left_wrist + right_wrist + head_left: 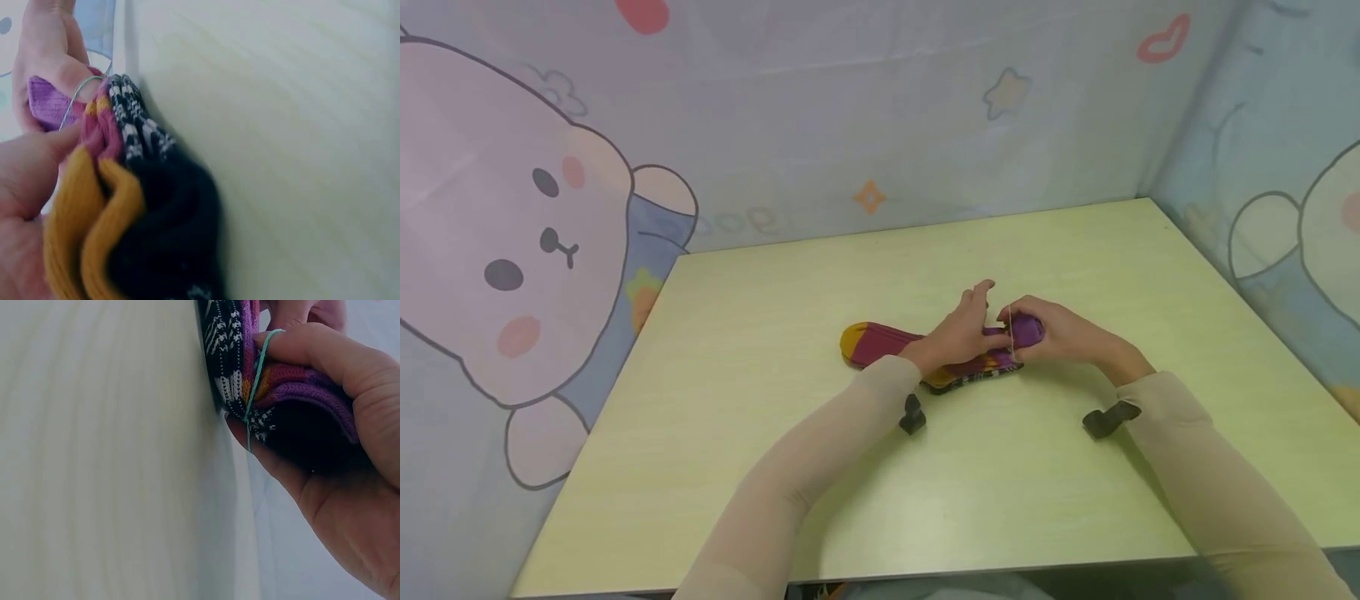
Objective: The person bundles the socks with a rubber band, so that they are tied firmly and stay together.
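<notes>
Several knitted socks lie stacked together on the table. A maroon sock (pixel 883 342) with a yellow toe is on top, and a black-and-white patterned sock (pixel 134 115) lies beneath. My right hand (pixel 1056 329) grips the purple cuffs (pixel 1027 331), which are folded back. A thin green elastic loop (pixel 257 381) stretches across its fingertips and round the bundle there. My left hand (pixel 958 333) rests over the socks' middle, one digit reaching straight to the purple end beside the loop while other fingers point upward. Part of the socks is hidden under this hand.
The pale yellow table (pixel 737 400) extends around the socks, with its front edge close to the person. Printed cloth walls (pixel 820 125) stand behind it and at the sides. Dark wrist mounts (pixel 1105 419) sit at both sleeves.
</notes>
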